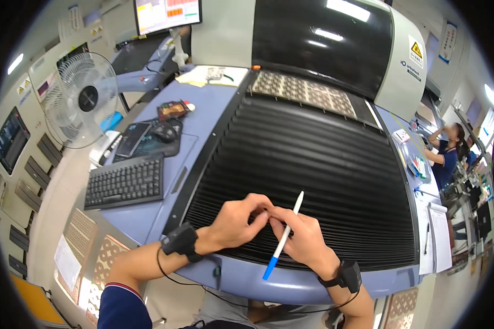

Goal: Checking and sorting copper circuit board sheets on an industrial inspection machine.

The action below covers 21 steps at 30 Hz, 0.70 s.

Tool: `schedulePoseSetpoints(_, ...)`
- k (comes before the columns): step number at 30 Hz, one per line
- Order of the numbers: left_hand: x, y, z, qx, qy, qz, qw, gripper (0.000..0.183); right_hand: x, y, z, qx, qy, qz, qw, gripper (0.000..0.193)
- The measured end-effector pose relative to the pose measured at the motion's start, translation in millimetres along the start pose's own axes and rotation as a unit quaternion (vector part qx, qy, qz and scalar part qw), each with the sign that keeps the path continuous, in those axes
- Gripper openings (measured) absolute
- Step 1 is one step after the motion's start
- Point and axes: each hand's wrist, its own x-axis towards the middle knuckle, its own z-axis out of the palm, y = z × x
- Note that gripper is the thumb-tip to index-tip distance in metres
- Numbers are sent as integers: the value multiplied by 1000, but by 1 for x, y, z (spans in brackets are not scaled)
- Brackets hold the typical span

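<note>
Both hands meet over the black ribbed bed point(313, 159) of a machine, near its front edge. My right hand point(306, 238) is closed, with a white pen point(284, 239) held slantwise across it; the blue end points down toward me and the white tip points up and away. My left hand point(237, 220) is curled in a pinch, its fingertips against those of the right. Whatever may be between the fingertips is too small or hidden to make out. A black band with a small box sits on each wrist, and a thin cable hangs below.
A perforated panel point(304, 92) lies at the bed's far end, below a dark machine hood point(324, 41). To the left are a keyboard point(124, 181), a mouse point(163, 131) and a fan point(86, 100). A notepad point(439, 236) lies at right; a person point(447, 156) is beyond.
</note>
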Motion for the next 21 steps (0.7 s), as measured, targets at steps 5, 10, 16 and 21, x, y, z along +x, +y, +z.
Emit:
schedulePoseSetpoints(5,1,-10,-2,-15,-24,38,999,17,-2,5,2,-11,-9,11,1000,29)
schedulePoseSetpoints(10,-5,1,-5,0,-59,-42,997,19,-8,-1,4,-13,2,31,999,23)
schedulePoseSetpoints(16,-8,1,2,-25,-51,-20,998,19,-13,-3,-1,-22,-15,39,999,19)
schedulePoseSetpoints(21,-10,2,-2,-15,-80,-40,996,19,-11,-3,1,-11,-8,26,1000,16)
